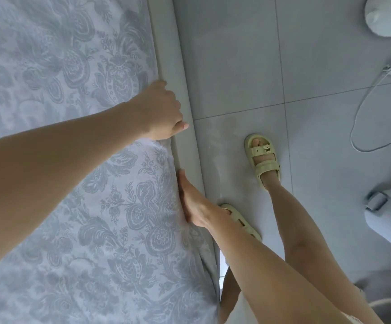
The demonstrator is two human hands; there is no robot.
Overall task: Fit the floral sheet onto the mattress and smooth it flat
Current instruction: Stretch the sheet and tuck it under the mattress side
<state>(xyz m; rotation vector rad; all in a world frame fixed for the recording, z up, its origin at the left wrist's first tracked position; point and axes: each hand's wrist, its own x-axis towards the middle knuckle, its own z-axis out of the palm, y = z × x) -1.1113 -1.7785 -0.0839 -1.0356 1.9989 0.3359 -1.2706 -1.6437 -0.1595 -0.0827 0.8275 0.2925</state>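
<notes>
The floral sheet, pale with a grey-blue flower pattern, covers the mattress top across the left half of the view. My left hand grips the mattress edge with the sheet at the bed's right side, fingers curled down over it and hidden below. Nearer to me, my right hand has straight fingers pushed down into the gap between the sheet-covered mattress side and the grey bed frame; its fingertips are hidden in the gap.
A tiled floor lies right of the bed. My feet in pale yellow sandals stand close to the frame. A white cable loops on the floor at right, with white appliances at the top and lower right.
</notes>
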